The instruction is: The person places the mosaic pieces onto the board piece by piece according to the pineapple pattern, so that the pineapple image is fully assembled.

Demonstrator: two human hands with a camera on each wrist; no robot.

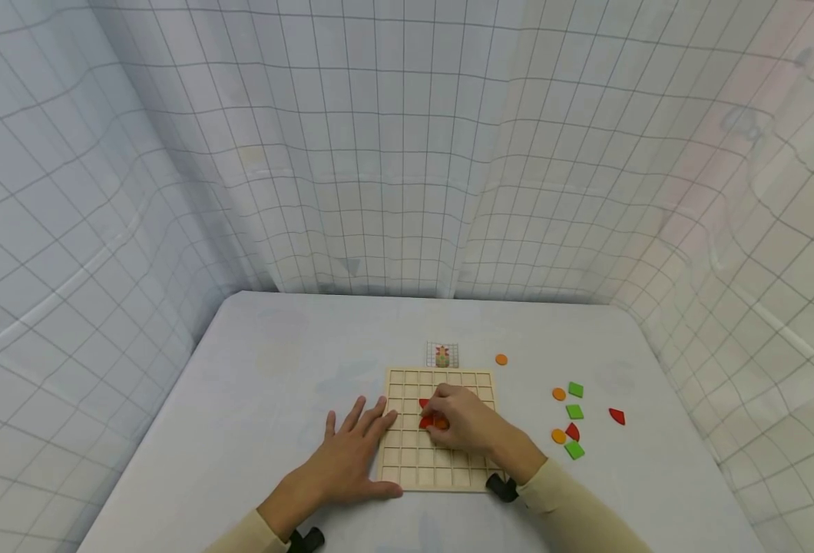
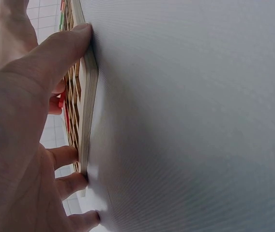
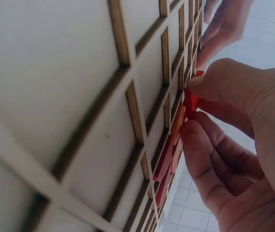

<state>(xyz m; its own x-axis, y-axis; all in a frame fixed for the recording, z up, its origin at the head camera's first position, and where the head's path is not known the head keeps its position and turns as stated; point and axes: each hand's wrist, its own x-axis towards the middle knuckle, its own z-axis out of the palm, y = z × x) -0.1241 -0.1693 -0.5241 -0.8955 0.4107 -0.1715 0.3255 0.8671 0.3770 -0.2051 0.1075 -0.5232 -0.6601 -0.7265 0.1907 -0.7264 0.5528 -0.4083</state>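
Note:
A square wooden grid board [image 1: 407, 478] lies on the white table, divided into small compartments. My left hand [image 1: 348, 465] is spread with straight fingers at the board's left edge and near corner, its thumb [image 2: 74, 41] touching the rim. Over the middle of the board, my right hand [image 1: 468, 421] pinches a red piece [image 3: 193, 99] between thumb and fingers, tilted at the grid. Beside it on the grid sit an orange round piece [image 3: 177, 124] and red pieces [image 3: 162, 162]. The right hand partly covers these in the head view.
A small picture card [image 1: 442, 355] lies behind the board, with an orange disc [image 1: 501, 359] to its right. Further right are loose green squares [image 1: 575, 412], orange discs [image 1: 559, 394] and red wedges [image 1: 617, 416]. White gridded curtains [image 1: 379, 153] enclose the table [image 1: 262, 369].

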